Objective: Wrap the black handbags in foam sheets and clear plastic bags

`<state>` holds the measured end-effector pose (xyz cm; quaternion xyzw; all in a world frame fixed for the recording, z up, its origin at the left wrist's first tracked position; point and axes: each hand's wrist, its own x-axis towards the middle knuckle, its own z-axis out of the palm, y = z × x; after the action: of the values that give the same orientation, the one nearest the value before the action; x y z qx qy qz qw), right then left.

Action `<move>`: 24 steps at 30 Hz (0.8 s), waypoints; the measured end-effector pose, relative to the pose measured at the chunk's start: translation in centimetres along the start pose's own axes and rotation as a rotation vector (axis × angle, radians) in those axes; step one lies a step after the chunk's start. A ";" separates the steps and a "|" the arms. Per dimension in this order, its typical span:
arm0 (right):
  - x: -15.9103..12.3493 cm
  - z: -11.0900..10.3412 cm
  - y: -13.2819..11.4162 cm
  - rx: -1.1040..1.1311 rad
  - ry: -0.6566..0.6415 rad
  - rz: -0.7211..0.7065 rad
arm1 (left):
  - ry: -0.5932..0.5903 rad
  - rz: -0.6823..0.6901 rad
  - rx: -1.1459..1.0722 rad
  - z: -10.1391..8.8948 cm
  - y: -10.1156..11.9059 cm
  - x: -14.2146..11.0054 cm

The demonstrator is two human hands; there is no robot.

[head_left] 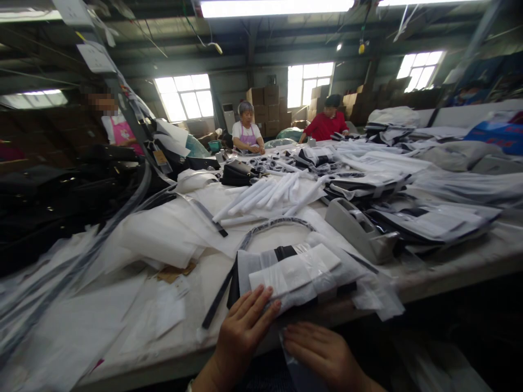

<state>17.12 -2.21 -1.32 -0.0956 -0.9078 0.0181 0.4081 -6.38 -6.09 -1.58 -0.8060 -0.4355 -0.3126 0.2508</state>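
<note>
A dark handbag (232, 286) wrapped in white foam and tissue lies at the table's near edge. A folded white packet (296, 272) under clear film rests on top of it, and its wrapped strap (281, 222) curves behind. My left hand (245, 326) lies flat on the handbag's near left part, fingers stretched and touching the packet. Just in front of the table edge, my right hand (321, 348) has its fingers pressed together on a piece of clear plastic film (292, 362) that hangs down; its thumb is hidden.
A grey tape dispenser (359, 228) stands right of the handbag. White foam tubes (265, 196) lie behind it, and foam sheets (159, 234) spread left. Wrapped bags (437, 220) are stacked at right. Co-workers (247, 130) work across the table (220, 247).
</note>
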 end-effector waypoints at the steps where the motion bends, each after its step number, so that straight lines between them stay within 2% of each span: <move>1: 0.2 -0.2 0.0 -0.004 -0.008 -0.012 | -0.003 -0.004 0.001 0.0 0.0 0.0; 8: 3.4 -2.7 0.9 -0.103 -0.051 -0.157 | 0.019 -0.031 -0.016 0.0 0.1 0.5; 12: 4.1 -2.8 2.0 -0.116 -0.037 -0.142 | 0.058 -0.052 -0.044 -0.4 0.3 1.0; 18: 3.0 -1.9 2.7 -0.049 -0.050 -0.092 | -0.078 -0.166 -0.193 -1.6 0.8 1.3; 20: 2.8 -1.8 2.7 -0.037 -0.037 -0.078 | -0.043 -0.191 -0.200 -1.6 1.0 1.4; 24: 2.7 -1.9 2.6 -0.026 -0.018 -0.073 | 0.106 -0.214 -0.184 -0.6 1.0 1.5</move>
<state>17.16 0.74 1.63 -0.0676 -0.9143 -0.0078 0.3992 -5.00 -6.15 -0.24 -0.7571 -0.4745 -0.4181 0.1637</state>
